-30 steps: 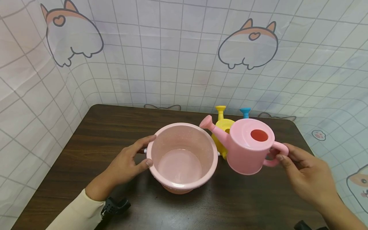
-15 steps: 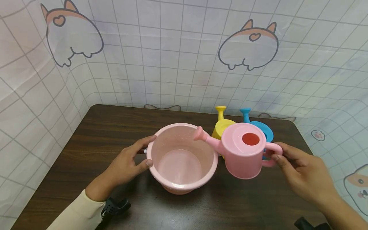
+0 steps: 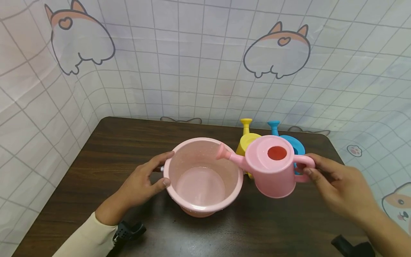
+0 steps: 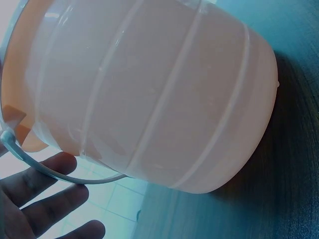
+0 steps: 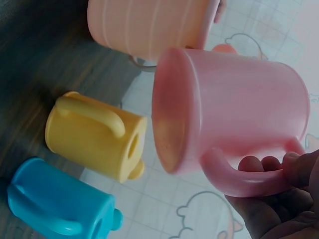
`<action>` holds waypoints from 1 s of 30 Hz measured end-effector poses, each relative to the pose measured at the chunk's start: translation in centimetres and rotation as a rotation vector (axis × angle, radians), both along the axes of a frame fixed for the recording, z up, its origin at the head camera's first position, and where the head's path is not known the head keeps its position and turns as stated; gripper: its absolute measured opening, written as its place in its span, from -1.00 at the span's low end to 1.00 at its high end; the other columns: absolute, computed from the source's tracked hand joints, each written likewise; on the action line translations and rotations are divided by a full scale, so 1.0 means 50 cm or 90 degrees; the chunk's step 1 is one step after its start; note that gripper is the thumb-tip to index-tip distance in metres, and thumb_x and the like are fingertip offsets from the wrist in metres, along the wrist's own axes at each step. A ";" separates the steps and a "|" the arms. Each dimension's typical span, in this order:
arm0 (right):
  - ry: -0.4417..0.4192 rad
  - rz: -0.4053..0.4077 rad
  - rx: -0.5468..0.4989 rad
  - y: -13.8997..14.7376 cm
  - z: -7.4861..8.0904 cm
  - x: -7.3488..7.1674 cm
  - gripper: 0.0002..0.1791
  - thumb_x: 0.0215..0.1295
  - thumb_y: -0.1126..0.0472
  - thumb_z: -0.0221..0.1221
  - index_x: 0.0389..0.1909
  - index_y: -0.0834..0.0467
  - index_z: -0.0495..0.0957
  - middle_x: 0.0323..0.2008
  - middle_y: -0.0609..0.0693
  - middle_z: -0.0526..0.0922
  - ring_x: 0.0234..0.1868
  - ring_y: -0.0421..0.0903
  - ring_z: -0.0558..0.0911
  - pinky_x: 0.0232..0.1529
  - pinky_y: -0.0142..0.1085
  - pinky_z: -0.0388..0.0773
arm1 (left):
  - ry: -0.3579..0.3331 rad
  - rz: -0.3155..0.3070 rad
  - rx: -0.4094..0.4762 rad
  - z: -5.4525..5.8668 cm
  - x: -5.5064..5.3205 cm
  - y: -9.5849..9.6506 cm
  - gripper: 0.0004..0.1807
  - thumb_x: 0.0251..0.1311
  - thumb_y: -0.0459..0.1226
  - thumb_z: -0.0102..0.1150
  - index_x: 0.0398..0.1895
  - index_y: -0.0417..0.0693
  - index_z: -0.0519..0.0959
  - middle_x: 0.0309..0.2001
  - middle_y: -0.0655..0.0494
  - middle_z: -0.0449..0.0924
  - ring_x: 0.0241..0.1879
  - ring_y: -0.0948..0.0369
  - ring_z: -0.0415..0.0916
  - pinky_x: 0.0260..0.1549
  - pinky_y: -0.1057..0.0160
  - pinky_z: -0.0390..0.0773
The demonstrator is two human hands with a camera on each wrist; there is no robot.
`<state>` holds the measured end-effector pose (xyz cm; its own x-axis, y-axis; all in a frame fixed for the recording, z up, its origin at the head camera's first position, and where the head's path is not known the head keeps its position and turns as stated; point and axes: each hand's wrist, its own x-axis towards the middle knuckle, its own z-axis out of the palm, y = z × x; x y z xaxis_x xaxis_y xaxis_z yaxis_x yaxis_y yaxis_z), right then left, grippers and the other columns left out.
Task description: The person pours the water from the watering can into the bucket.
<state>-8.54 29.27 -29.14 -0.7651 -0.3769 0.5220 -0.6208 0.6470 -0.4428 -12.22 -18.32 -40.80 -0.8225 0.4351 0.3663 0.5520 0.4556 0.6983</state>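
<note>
nearest of all, the left hand (image 3: pixel 139 185) lay on the side of the pink bucket (image 3: pixel 202 157), thumb and fingers spread on its rim (image 3: pixel 205 207). it was not curled tight, so it was most likely just there to stop the bucket sliding. the bucket's thin handle (image 4: pixel 65 177) hung down by the fingers, which left the top uncovered. the bucket stood upright on the brown table (image 3: pixel 112 150), between the two hands. i could not tell if there was water in it.

the right hand (image 3: pixel 343 189) pinched the handle of the pink watering can (image 3: pixel 274 175) and held the can up off the table, just beside the bucket. its spout (image 3: pixel 236 159) poked over the rim, maybe so drips would fall inside.

farther back, the yellow watering can (image 3: pixel 248 139) and the blue watering can (image 3: pixel 292 142) stood upright side by side, perhaps to leave room in front. behind them hung a white cloth (image 3: pixel 179 64) with squares on it.
</note>
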 end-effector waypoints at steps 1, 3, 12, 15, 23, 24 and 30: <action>-0.003 0.006 -0.001 0.000 0.002 -0.001 -0.43 0.12 0.64 0.32 0.17 0.23 0.65 -0.21 -0.15 0.79 -0.25 -0.37 0.75 -0.38 -0.57 0.53 | 0.000 0.000 0.000 -0.001 0.000 0.000 -0.28 0.40 0.10 0.19 0.57 0.23 0.25 0.30 0.08 0.53 0.07 0.09 0.63 -0.01 -0.17 0.59; -0.008 0.010 0.004 0.000 0.007 -0.004 -0.41 0.09 0.66 0.32 0.17 0.23 0.65 -0.23 -0.17 0.79 -0.27 -0.36 0.75 -0.40 -0.57 0.52 | 0.001 0.000 0.001 -0.001 0.000 0.000 -0.28 0.40 0.10 0.19 0.56 0.23 0.25 0.30 0.08 0.54 0.07 0.09 0.63 -0.01 -0.17 0.59; 0.037 0.020 0.036 0.003 0.020 -0.021 -0.47 0.08 0.59 0.37 0.11 0.23 0.67 -0.26 -0.27 0.77 -0.28 -0.45 0.71 -0.45 -0.58 0.44 | -0.003 0.000 0.001 -0.001 0.000 -0.002 -0.28 0.40 0.08 0.20 0.56 0.24 0.25 0.28 0.07 0.55 0.07 0.09 0.62 -0.02 -0.18 0.59; 0.029 0.028 0.042 0.001 0.028 -0.026 -0.46 0.08 0.61 0.36 0.11 0.21 0.67 -0.25 -0.24 0.77 -0.28 -0.42 0.73 -0.35 -0.59 0.53 | -0.008 0.001 0.002 0.000 0.000 -0.002 -0.28 0.39 0.05 0.22 0.57 0.25 0.24 0.28 0.08 0.55 0.08 0.10 0.62 -0.02 -0.18 0.58; 0.032 0.026 0.055 -0.002 0.039 -0.034 -0.54 0.13 0.53 0.40 0.09 0.24 0.67 -0.26 -0.10 0.78 -0.24 -0.47 0.70 -0.22 -0.62 0.54 | -0.016 0.005 -0.004 0.003 0.001 -0.001 -0.26 0.37 0.00 0.25 0.57 0.25 0.24 0.29 0.05 0.55 0.08 0.07 0.62 -0.02 -0.22 0.58; 0.031 0.031 0.057 -0.003 0.040 -0.036 -0.53 0.13 0.53 0.40 0.10 0.25 0.67 -0.25 -0.07 0.78 -0.23 -0.46 0.70 -0.21 -0.62 0.54 | -0.015 0.005 -0.003 0.003 0.001 -0.001 -0.26 0.37 0.00 0.25 0.57 0.25 0.24 0.28 0.05 0.55 0.08 0.07 0.62 -0.03 -0.23 0.58; 0.039 0.070 0.059 -0.008 0.049 -0.044 -0.52 0.12 0.55 0.39 0.10 0.27 0.66 -0.20 -0.13 0.76 -0.26 -0.42 0.72 -0.21 -0.59 0.56 | -0.022 0.011 -0.001 0.004 0.002 0.000 -0.25 0.36 -0.02 0.27 0.57 0.28 0.24 0.28 0.04 0.55 0.09 0.05 0.62 -0.01 -0.24 0.57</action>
<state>-10.76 28.85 -26.71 -0.6841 -0.5056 0.5257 -0.7143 0.6103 -0.3425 -12.14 -18.31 -40.59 -0.8421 0.4219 0.3360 0.5194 0.4663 0.7161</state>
